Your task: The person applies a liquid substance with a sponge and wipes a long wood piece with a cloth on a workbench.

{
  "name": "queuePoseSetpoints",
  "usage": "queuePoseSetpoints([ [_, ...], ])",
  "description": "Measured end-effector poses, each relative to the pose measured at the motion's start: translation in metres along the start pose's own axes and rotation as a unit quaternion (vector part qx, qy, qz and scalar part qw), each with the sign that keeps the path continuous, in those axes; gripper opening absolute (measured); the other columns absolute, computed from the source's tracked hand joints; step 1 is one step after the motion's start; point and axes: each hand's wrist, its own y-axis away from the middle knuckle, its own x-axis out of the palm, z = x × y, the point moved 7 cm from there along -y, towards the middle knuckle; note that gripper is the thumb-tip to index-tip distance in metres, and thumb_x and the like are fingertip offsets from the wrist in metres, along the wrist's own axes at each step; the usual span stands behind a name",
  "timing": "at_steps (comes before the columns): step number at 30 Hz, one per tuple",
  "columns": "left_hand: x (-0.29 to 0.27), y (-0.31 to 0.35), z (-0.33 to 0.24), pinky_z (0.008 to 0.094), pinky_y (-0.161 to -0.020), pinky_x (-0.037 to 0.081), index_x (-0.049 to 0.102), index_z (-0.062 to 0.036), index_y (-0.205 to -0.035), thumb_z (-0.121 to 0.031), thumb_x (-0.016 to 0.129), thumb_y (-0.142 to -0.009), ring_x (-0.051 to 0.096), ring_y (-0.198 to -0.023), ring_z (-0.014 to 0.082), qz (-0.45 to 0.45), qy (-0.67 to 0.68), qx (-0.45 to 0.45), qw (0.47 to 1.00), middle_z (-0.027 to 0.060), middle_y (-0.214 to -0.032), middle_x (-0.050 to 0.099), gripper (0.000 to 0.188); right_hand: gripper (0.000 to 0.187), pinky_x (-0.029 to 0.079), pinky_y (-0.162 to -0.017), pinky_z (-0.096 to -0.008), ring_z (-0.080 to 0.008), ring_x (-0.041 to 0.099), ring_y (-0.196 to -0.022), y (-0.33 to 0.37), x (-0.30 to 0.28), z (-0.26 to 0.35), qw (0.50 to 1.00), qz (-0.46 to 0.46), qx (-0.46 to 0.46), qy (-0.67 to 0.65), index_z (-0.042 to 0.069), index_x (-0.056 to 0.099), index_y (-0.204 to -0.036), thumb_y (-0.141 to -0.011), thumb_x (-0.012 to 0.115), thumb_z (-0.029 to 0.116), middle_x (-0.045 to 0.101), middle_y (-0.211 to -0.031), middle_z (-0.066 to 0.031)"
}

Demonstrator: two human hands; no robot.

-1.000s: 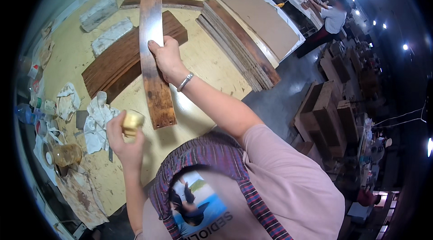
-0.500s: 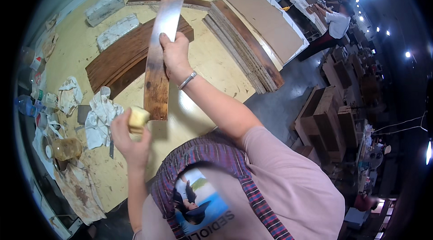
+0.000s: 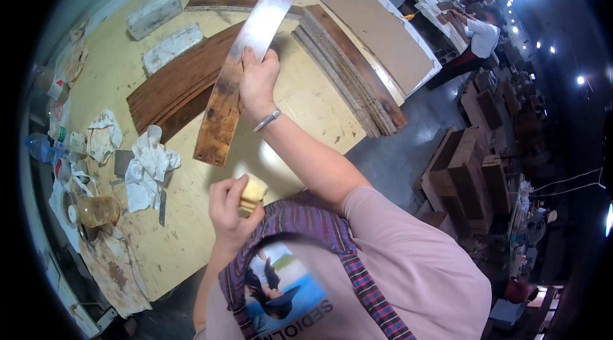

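Observation:
My right hand (image 3: 258, 84) is closed on the edge of a long brown wooden strip (image 3: 220, 116), about halfway along it. The strip is raised over the table and slants away to the far right, its upper face shiny with dark patches. Close to my body, my left hand (image 3: 228, 209) pinches a pale yellow sponge (image 3: 255, 189), a short way off the strip's near end. Behind the strip lies a stack of brown curved boards (image 3: 172, 75), which it partly covers.
Another stack of boards (image 3: 348, 72) lies at the right edge of the yellow table (image 3: 153, 270). Two wrapped white blocks (image 3: 153, 15) sit at the far left. On the left are a white rag (image 3: 150, 167), a metal scraper (image 3: 162, 207) and a jar (image 3: 96, 210). A person (image 3: 482, 37) works beyond.
The strip's near end has swung left and its far end right. My left hand has moved right with the sponge, nearer my body.

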Motion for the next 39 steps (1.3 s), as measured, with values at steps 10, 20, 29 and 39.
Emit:
queuePoseSetpoints([
  [10, -0.004, -0.008, -0.002, 0.0406, -0.078, 0.049, 0.062, -0.0032, -0.124, -0.004, 0.074, -0.062, 0.057, -0.093, 0.0308, 0.031, -0.023, -0.002, 0.999, 0.0131, -0.101, 0.056, 0.062, 0.016, 0.047, -0.086, -0.0361, -0.0205, 0.059, -0.091, 0.01, 0.003, 0.005, 1.0, 0.011, -0.008, 0.01, -0.005, 0.053, -0.101, -0.095, 0.061, 0.008, 0.066, -0.099, -0.015],
  [20, -0.026, -0.011, 0.015, 0.0395, -0.08, 0.047, 0.063, -0.0044, -0.123, 0.0, 0.069, -0.066, 0.055, -0.091, 0.0307, 0.03, -0.154, -0.047, 0.986, 0.0136, -0.101, 0.056, 0.058, 0.013, 0.048, -0.084, -0.0338, -0.0167, 0.059, -0.089, 0.01, -0.001, 0.003, 0.999, 0.016, -0.023, -0.031, -0.004, 0.055, -0.102, -0.095, 0.06, 0.006, 0.066, -0.098, -0.0113],
  [29, -0.068, 0.034, 0.065, 0.0302, -0.092, 0.046, 0.061, -0.0008, -0.125, 0.004, 0.066, -0.075, 0.056, -0.107, 0.0166, -0.11, 0.157, -0.305, 0.933, 0.0057, -0.114, 0.054, 0.051, 0.045, 0.047, -0.069, -0.0297, -0.0142, 0.056, -0.074, -0.004, -0.003, -0.027, 0.951, 0.136, 0.204, -0.19, 0.004, 0.058, -0.101, -0.105, 0.039, 0.045, 0.062, -0.085, -0.0047],
  [39, -0.06, -0.024, 0.021, 0.0312, -0.093, 0.046, 0.06, 0.0016, -0.127, 0.002, 0.066, -0.071, 0.057, -0.104, 0.0199, -0.077, 0.221, -0.177, 0.956, 0.0092, -0.116, 0.055, 0.056, 0.046, 0.031, -0.041, -0.026, -0.0122, 0.037, -0.043, 0.039, 0.034, -0.041, 0.775, 0.356, 0.418, -0.313, 0.013, 0.051, -0.081, -0.1, 0.039, 0.054, 0.037, -0.055, 0.0019],
])
